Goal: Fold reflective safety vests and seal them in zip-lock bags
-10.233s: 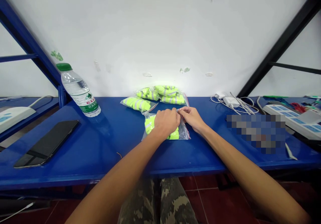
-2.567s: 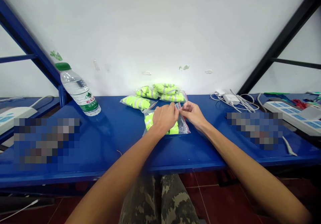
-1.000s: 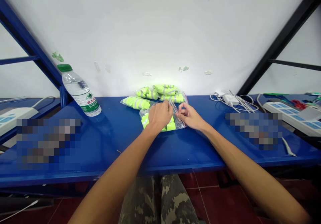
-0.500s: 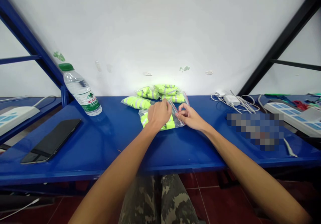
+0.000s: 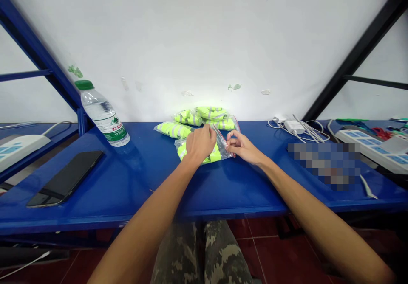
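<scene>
A clear zip bag (image 5: 214, 156) with a folded neon-yellow, grey-striped cloth inside lies on the blue table. My left hand (image 5: 200, 143) rests over the bag, its fingers curled at the bag's upper edge and partly hidden behind the hand. At the bag's right end, my right hand (image 5: 242, 147) pinches the red-lined zip edge between thumb and fingers. Just behind lie several similar bags of yellow cloth, one at the left (image 5: 174, 129) and others stacked at the back (image 5: 212, 114) near the wall.
A green-capped water bottle (image 5: 105, 118) and a black phone (image 5: 66, 178) are on the left of the table (image 5: 153, 207). At right are a white charger with coiled cable (image 5: 295, 127), a blurred-out item (image 5: 328, 167) and a power strip (image 5: 372, 146).
My right hand has shifted very slightly along the zip edge, away from my left hand. The left hand and the bag have moved slightly to the left.
</scene>
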Tool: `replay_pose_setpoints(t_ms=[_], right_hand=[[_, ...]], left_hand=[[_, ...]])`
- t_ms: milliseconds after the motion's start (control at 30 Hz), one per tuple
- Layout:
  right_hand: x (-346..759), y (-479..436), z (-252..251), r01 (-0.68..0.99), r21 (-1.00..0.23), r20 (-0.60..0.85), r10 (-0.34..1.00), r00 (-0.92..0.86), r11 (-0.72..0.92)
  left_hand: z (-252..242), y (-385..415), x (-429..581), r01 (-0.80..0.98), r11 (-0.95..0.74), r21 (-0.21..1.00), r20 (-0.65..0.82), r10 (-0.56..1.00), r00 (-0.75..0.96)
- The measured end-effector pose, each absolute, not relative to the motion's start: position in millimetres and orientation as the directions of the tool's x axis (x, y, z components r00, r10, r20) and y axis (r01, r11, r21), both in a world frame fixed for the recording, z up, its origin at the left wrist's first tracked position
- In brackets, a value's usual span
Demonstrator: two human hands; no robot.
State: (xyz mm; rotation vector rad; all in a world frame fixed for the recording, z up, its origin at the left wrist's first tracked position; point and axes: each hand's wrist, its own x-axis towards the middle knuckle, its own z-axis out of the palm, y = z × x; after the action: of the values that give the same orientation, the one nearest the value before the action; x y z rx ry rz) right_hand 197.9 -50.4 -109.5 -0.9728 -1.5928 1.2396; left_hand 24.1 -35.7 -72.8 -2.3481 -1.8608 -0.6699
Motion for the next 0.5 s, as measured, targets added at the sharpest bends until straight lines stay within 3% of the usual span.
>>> replay_pose_setpoints(t_ms=[500], right_hand=[[200.8,-48.2,-112.4,0.06,-0.984,0.143,0.937,-0.32,0.17]], left_hand=[[-73.6,-33.1,21.2,0.95,-0.246,0.194,0.406,0.902,0.15]])
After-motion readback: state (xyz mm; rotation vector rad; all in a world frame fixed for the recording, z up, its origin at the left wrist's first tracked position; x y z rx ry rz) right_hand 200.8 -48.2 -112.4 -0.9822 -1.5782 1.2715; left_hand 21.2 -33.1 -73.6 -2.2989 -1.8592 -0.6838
